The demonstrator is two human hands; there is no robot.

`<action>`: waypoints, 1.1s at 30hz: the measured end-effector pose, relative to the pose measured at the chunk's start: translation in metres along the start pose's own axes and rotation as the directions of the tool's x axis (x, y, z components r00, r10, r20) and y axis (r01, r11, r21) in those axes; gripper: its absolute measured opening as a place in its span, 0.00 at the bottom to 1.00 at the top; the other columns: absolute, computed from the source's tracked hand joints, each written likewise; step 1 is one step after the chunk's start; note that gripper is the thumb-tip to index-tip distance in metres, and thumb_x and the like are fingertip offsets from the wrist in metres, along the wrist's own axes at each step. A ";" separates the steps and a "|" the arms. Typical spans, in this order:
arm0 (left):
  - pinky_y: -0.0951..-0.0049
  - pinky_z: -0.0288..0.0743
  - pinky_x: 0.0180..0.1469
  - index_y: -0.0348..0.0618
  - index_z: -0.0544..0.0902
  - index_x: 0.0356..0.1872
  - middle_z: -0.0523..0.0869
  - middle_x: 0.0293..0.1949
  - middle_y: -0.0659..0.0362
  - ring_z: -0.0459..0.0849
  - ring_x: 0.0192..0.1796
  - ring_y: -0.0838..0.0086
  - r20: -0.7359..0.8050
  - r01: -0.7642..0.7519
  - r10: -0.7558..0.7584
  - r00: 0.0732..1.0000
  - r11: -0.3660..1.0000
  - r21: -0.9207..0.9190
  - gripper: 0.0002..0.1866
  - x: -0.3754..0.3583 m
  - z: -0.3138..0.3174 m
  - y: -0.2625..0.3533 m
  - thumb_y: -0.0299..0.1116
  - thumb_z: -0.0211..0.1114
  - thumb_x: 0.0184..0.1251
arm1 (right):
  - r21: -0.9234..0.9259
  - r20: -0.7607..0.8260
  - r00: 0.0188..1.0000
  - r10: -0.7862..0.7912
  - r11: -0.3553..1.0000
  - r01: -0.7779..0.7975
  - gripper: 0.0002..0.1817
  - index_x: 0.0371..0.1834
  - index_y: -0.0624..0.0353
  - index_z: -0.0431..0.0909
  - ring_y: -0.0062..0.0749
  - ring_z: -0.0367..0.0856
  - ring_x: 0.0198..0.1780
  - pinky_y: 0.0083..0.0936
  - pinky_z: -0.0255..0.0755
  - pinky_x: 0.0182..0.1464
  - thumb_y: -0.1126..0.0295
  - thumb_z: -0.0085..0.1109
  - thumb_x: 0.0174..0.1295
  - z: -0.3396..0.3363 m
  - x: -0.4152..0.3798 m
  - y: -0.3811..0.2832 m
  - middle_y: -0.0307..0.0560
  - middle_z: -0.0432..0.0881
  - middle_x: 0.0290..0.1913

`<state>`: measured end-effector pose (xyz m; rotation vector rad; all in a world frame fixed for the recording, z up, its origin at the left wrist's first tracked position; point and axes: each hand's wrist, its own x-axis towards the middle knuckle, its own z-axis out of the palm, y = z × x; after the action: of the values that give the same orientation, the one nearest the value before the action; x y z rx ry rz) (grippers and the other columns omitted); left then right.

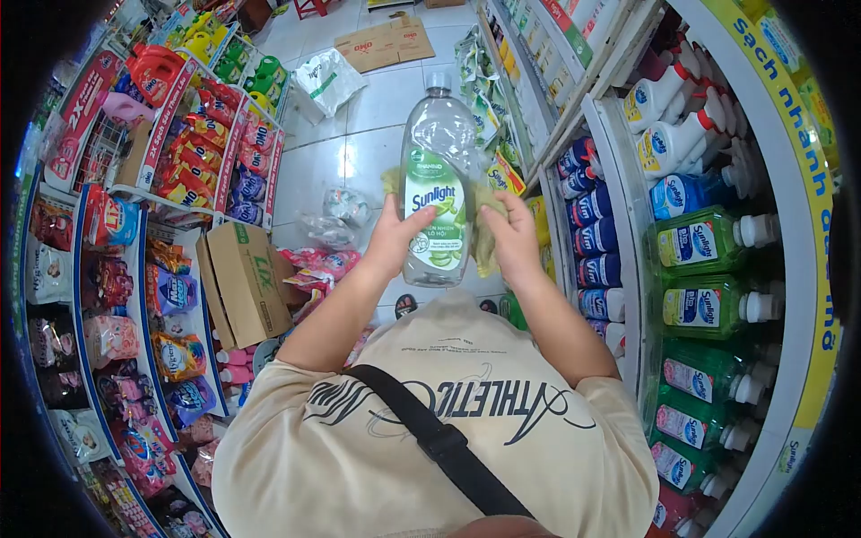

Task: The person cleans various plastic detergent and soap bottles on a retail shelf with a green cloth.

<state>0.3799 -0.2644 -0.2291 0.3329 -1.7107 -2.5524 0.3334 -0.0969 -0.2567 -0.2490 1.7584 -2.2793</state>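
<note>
A large clear Sunlight dish soap bottle [438, 238] with a green and white label stands nearly upright in front of my chest. My left hand [392, 238] grips its lower left side, the thumb lying across the label. My right hand [511, 229] is closed on a yellowish cloth [485, 242] at the bottle's right side. A bit of the same colour shows behind the bottle at its left edge. How far the cloth reaches behind the bottle is hidden.
Shelves of green Sunlight bottles [695, 307] and blue Vim bottles [592, 235] stand at my right. Detergent pouches [193, 161] fill the left racks. A cardboard box [247, 282], plastic-wrapped packs [345, 204], a white bag [328, 79] and flattened cardboard [386, 45] lie around the tiled floor.
</note>
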 end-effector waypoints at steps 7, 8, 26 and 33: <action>0.71 0.56 0.63 0.34 0.48 0.67 0.64 0.61 0.47 0.66 0.61 0.67 0.395 -0.160 -0.025 0.918 0.890 0.427 0.48 -0.012 -0.004 0.007 0.35 0.70 0.49 | -0.491 -0.033 0.586 -0.810 0.524 0.696 0.19 0.52 0.65 0.66 0.49 0.63 0.59 0.37 0.56 0.61 0.73 0.51 0.56 0.004 0.030 -0.052 0.62 0.62 0.59; 0.70 0.56 0.63 0.34 0.48 0.67 0.64 0.61 0.47 0.66 0.62 0.67 0.391 -0.179 -0.008 0.920 0.881 0.438 0.47 -0.013 -0.007 0.008 0.35 0.69 0.50 | -0.420 -0.038 0.562 -0.826 0.524 0.741 0.21 0.53 0.65 0.66 0.54 0.61 0.61 0.40 0.53 0.63 0.73 0.52 0.55 0.005 0.031 -0.056 0.64 0.60 0.61; 0.71 0.53 0.64 0.33 0.50 0.66 0.63 0.61 0.53 0.61 0.63 0.71 0.428 -0.131 0.104 0.898 0.991 0.035 0.39 -0.019 0.005 0.045 0.43 0.58 0.63 | -0.382 0.152 0.569 -0.808 0.483 0.788 0.34 0.64 0.48 0.60 0.58 0.49 0.68 0.42 0.53 0.63 0.70 0.59 0.50 0.028 0.017 -0.085 0.67 0.43 0.68; 0.65 0.67 0.56 0.38 0.60 0.61 0.71 0.55 0.53 0.73 0.54 0.66 -0.042 -0.477 0.485 0.874 0.837 -0.266 0.31 -0.015 0.005 0.075 0.52 0.49 0.66 | -0.180 0.536 0.420 -0.733 0.387 0.905 0.27 0.55 0.50 0.71 0.61 0.54 0.65 0.43 0.56 0.61 0.64 0.63 0.47 0.056 -0.007 -0.058 0.67 0.47 0.68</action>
<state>0.3878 -0.2863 -0.1560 -0.1374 -1.2216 -2.3583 0.3501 -0.1324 -0.1859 -1.9878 2.1730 -1.9674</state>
